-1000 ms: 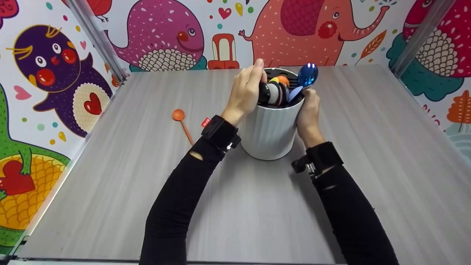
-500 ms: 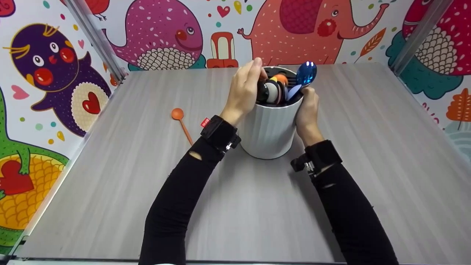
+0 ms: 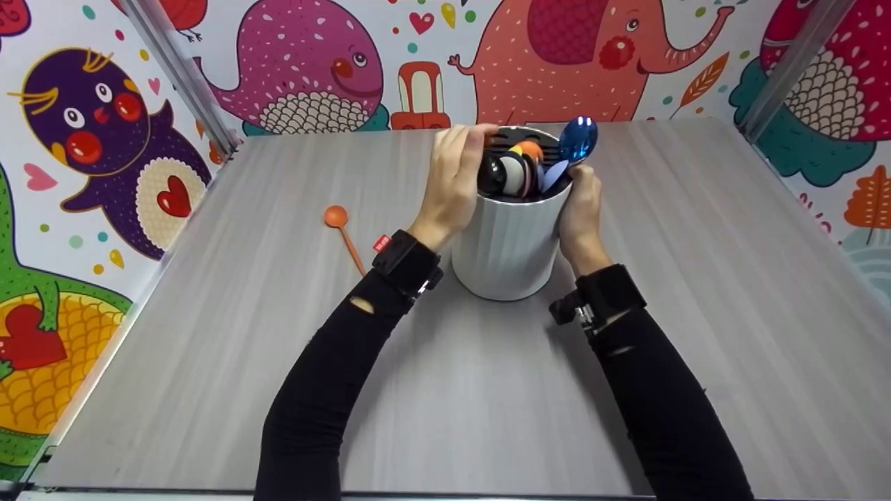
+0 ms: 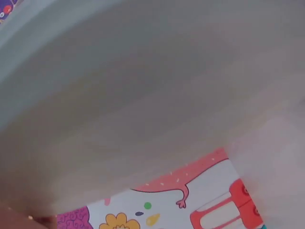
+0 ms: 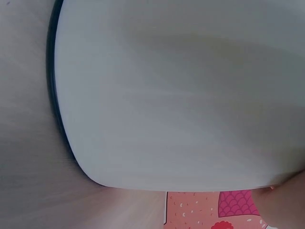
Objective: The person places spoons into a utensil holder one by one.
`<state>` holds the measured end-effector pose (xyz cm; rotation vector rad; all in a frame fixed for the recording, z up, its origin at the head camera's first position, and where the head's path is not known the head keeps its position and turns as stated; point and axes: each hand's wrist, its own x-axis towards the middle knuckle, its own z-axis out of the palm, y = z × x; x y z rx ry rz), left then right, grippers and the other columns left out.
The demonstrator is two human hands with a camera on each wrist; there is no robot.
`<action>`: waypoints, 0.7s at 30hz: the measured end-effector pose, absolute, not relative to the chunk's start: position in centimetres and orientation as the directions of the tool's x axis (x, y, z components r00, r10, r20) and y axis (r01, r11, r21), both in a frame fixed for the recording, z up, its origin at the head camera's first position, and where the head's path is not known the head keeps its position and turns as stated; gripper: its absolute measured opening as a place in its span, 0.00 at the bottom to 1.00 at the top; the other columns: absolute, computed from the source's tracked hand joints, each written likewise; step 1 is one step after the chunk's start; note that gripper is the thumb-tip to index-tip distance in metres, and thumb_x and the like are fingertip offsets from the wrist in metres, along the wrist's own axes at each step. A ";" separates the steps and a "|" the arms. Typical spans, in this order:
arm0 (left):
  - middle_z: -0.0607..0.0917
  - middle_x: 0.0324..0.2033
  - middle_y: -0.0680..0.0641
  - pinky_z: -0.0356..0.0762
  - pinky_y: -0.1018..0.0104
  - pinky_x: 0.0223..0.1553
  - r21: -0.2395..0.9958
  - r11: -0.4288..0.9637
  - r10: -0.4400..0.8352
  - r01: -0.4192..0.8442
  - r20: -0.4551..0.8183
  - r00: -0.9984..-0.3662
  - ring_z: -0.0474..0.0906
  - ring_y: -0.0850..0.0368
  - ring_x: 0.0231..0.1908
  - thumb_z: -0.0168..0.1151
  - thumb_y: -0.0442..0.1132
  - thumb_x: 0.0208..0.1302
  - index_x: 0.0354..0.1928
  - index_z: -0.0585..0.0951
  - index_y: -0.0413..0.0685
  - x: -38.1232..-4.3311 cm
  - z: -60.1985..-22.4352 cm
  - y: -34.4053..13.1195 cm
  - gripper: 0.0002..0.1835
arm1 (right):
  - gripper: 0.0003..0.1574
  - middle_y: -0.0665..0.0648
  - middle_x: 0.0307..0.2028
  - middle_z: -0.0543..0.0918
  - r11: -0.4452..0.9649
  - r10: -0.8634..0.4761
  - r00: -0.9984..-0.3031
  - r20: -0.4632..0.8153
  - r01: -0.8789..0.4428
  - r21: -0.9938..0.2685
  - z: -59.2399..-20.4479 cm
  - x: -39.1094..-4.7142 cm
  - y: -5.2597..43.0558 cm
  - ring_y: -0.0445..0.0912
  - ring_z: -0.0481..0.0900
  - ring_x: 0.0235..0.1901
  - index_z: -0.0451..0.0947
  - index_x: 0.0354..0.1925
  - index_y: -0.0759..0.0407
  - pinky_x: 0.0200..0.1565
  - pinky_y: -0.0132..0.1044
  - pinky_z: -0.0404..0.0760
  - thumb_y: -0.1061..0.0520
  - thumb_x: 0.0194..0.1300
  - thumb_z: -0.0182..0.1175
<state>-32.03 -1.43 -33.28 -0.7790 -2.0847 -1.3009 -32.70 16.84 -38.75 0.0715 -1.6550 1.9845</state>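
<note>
A white ribbed utensil holder [image 3: 507, 243] stands upright on the table, packed with utensils. My left hand [image 3: 451, 179] holds its left side, fingertips at the dark rim. On the right side my right hand [image 3: 582, 214] grips the wall, thumb up at the rim. A shiny blue spoon [image 3: 578, 139] sticks out at the right. Black, grey and orange rounded utensil ends [image 3: 514, 174] crowd the opening beside a lilac one [image 3: 555, 175]. Both wrist views are filled by the holder's pale wall [image 4: 143, 105], with only a bit of hand [image 5: 283, 205] showing in the right one.
An orange spoon [image 3: 336, 216] lies on the grey table [image 3: 209, 334] to the left, its handle end behind my left sleeve. Cartoon-printed panels [image 3: 313, 62] enclose the back and sides, with metal posts [image 3: 184, 76] at the corners.
My left hand has slid left and slightly down, from over the utensils at the rim to the holder's left side. My right hand and the holder stay almost where they were.
</note>
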 end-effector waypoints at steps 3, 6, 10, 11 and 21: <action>0.80 0.53 0.42 0.57 0.62 0.65 0.550 0.401 0.204 0.733 0.726 -0.657 0.66 0.49 0.60 0.24 0.60 0.78 0.66 0.76 0.36 -31.9 -33.8 -2.2 0.41 | 0.17 0.47 0.24 0.73 -0.095 0.372 -0.848 0.377 -0.439 -0.893 -38.7 -32.6 16.8 0.40 0.71 0.29 0.68 0.21 0.52 0.36 0.33 0.70 0.55 0.66 0.41; 0.75 0.61 0.40 0.50 0.58 0.71 0.512 0.468 0.224 0.720 0.720 -0.657 0.62 0.45 0.66 0.15 0.72 0.71 0.72 0.67 0.35 -31.9 -34.6 -3.3 0.53 | 0.17 0.47 0.24 0.73 -0.095 0.375 -0.848 0.375 -0.438 -0.894 -38.7 -32.6 16.7 0.41 0.71 0.29 0.69 0.22 0.52 0.37 0.33 0.70 0.55 0.66 0.41; 0.68 0.70 0.37 0.43 0.54 0.74 0.499 0.534 0.232 0.683 0.690 -0.685 0.57 0.42 0.71 0.10 0.77 0.66 0.76 0.59 0.35 -32.5 -35.7 -5.0 0.58 | 0.17 0.46 0.24 0.74 -0.078 0.380 -0.845 0.376 -0.434 -0.897 -38.8 -32.6 16.7 0.40 0.71 0.30 0.70 0.22 0.52 0.38 0.33 0.69 0.54 0.65 0.41; 0.66 0.71 0.37 0.43 0.52 0.74 0.503 0.544 0.229 0.672 0.681 -0.695 0.56 0.42 0.71 0.10 0.77 0.65 0.76 0.59 0.36 -32.7 -36.0 -5.5 0.58 | 0.17 0.46 0.25 0.74 -0.073 0.380 -0.845 0.377 -0.434 -0.898 -38.8 -32.6 16.7 0.40 0.71 0.30 0.70 0.22 0.52 0.38 0.33 0.69 0.54 0.65 0.41; 0.61 0.71 0.40 0.50 0.47 0.70 0.577 0.681 0.106 0.451 0.532 -0.840 0.56 0.45 0.70 0.33 0.61 0.77 0.79 0.58 0.48 -34.9 -37.3 -10.1 0.36 | 0.18 0.47 0.25 0.74 -0.065 0.378 -0.843 0.383 -0.437 -0.897 -38.8 -32.7 16.7 0.41 0.72 0.31 0.70 0.22 0.51 0.39 0.33 0.70 0.53 0.66 0.41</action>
